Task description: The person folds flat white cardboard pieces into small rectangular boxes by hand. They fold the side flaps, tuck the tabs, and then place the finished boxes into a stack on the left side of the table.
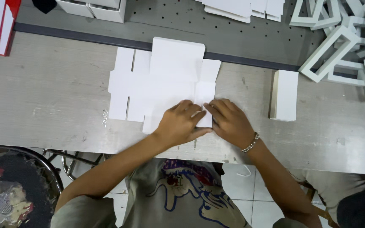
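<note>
Two bare hands press down together on a flat white die-cut cardboard box blank (161,82) lying unfolded on the pale grey wooden workbench (43,97). Left hand (180,123) lies palm down, fingers (185,106) spread flat over the blank's near right flap; nothing clenched, nothing lifted, just pressing. Right hand (230,122), with a silver beaded bracelet (251,143) at the wrist, sits just beside it, fingertips (211,107) touching the same flap and meeting the left hand's fingers; also flat, not closed around anything. Most of the blank spreads away from the hands, up and to the left, its far edge reaching the dark strip at the bench's back. Right of the right hand, apart from it, stands a stack of folded white cardboard pieces (284,95). Farther off beyond that, a heap of white rectangular frames (339,46). Far beyond the hands, more white sheets (241,7) on the grey perforated surface (170,19). Below left of the left arm, a round dark bin (17,185) with scraps.
</note>
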